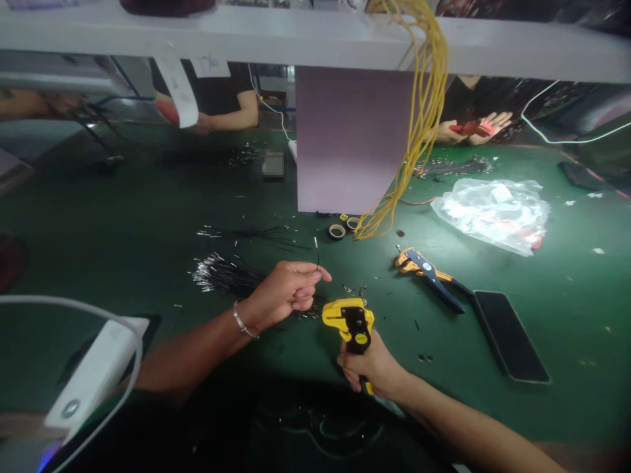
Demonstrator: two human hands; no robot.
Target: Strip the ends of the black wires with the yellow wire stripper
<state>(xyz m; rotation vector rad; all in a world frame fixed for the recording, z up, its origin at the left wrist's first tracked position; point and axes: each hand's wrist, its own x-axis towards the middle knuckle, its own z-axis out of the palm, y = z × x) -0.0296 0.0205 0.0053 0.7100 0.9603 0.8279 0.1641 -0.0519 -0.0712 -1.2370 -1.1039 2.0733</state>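
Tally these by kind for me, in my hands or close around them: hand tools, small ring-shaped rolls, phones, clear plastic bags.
Hand tools: 2 (yellow-and-black tool in the right hand, orange-and-blue tool lying on the green table)
Ring-shaped rolls: 2
Phone: 1
Clear plastic bag: 1
Total: 6

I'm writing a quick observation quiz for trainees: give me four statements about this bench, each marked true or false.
1. The right hand grips a yellow-and-black tool. True.
2. The left hand is empty. False: the left hand pinches a thin black wire.
3. The phone lies left of the orange-and-blue tool. False: the phone lies right of the orange-and-blue tool.
4. Yellow cables hang over the shelf edge. True.
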